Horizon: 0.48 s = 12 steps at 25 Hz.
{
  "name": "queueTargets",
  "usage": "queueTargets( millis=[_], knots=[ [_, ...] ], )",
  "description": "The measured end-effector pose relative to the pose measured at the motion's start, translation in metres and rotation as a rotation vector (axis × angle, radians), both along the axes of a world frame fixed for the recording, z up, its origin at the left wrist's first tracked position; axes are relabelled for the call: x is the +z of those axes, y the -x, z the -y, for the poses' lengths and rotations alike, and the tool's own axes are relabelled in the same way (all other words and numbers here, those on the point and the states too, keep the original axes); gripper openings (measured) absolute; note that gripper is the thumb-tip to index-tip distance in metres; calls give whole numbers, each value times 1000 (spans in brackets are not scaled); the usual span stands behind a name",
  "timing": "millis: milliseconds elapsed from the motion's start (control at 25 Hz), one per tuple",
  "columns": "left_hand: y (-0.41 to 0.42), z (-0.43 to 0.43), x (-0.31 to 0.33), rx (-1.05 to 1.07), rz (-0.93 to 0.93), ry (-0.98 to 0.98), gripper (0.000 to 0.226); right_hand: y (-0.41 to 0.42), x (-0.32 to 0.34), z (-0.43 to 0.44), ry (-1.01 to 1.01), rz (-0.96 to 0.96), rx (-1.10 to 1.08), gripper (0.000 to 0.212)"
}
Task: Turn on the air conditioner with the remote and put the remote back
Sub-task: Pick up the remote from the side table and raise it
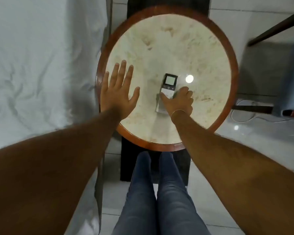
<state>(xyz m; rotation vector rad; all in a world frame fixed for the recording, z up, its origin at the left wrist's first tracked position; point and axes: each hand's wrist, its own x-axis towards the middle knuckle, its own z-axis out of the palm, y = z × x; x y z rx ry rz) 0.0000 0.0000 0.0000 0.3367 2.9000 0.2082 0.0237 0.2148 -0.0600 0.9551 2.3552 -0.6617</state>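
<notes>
Remote (168, 85) on round table (159, 48), right hand's (180, 100) grip pinching it; left hand (117, 94) spread flat.

Cream mottled table (159, 48) with red-brown rim; white-and-black remote (169, 84) (grey screen); blue jeans (159, 200).

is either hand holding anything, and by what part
The right hand grips the remote by its lower button end, the screen end left free, over the round table. The left hand is open and empty.
</notes>
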Motion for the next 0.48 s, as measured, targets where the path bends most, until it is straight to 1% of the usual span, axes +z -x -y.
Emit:
queueTargets(
  millis=[80, 200, 360, 480],
  knots=[
    [-3, -4, -8, 53, 42, 14, 71, 6, -5, 8, -38, -66, -10, 82],
    [-8, -13, -10, 105, 69, 22, 72, 14, -4, 17, -1, -96, -39, 73],
    [4, -18, 7, 125, 66, 19, 76, 22, 2, 13, 52, -21, -28, 78],
    [11, -22, 19, 133, 38, 27, 74, 21, 10, 10, 70, -53, -10, 77]
  ],
)
